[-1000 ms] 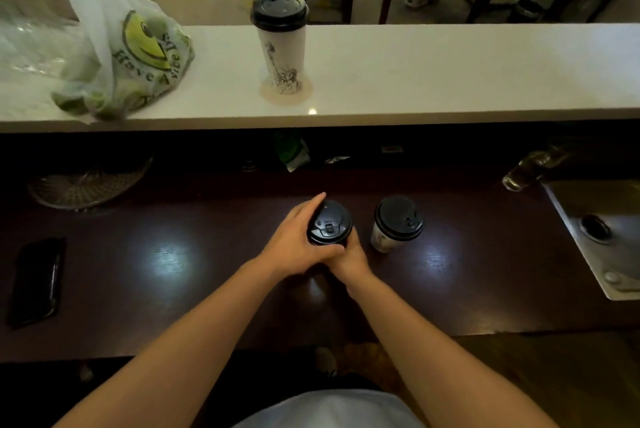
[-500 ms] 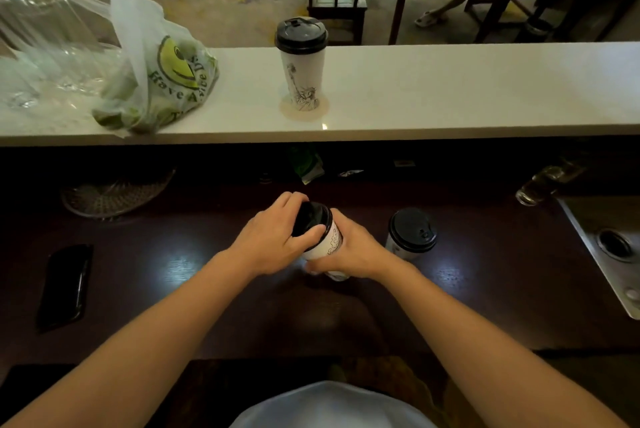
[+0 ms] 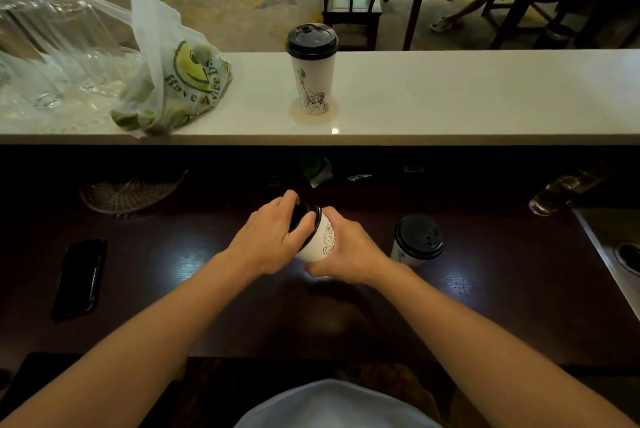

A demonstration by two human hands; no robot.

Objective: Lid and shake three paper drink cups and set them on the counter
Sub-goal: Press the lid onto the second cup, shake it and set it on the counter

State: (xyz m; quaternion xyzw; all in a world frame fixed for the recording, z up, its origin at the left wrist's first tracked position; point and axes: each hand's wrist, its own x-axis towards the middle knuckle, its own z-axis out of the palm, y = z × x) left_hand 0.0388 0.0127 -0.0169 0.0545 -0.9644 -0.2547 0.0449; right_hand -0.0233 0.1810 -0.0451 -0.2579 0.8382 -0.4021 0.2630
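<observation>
1. I see the paper cup (image 3: 320, 237) held between both hands over the middle of the dark lower desk (image 3: 502, 289), lifted off the surface and tipped hard to the left, its black lid (image 3: 304, 218) pointing toward about 10 o'clock. A second ago it stood upright on that desk; half a second ago it was only partly tilted.
2. My left hand (image 3: 270, 237) covers the lid end, its fingers (image 3: 291, 199) curled closed over the lid top and rim. Earlier it merely rested on top of the upright cup.
3. My right hand (image 3: 346, 251) is wrapped closed around the cup's base and lower wall, on the 3 o'clock side; before, it sat lower, behind the cup.
4. A second lidded cup (image 3: 417, 240) stands upright on the lower desk at 3 o'clock of the held one, apart from it, unmoved.
5. A third lidded cup (image 3: 313, 70), printed with a statue drawing, stands at 12 o'clock on the raised white desk (image 3: 450, 98), where it was before.
6. At 10 o'clock on that white desk lies a smiley-face plastic bag (image 3: 180, 81); at 9 o'clock on the dark desk lies a dark phone (image 3: 81, 277). Both unchanged.
</observation>
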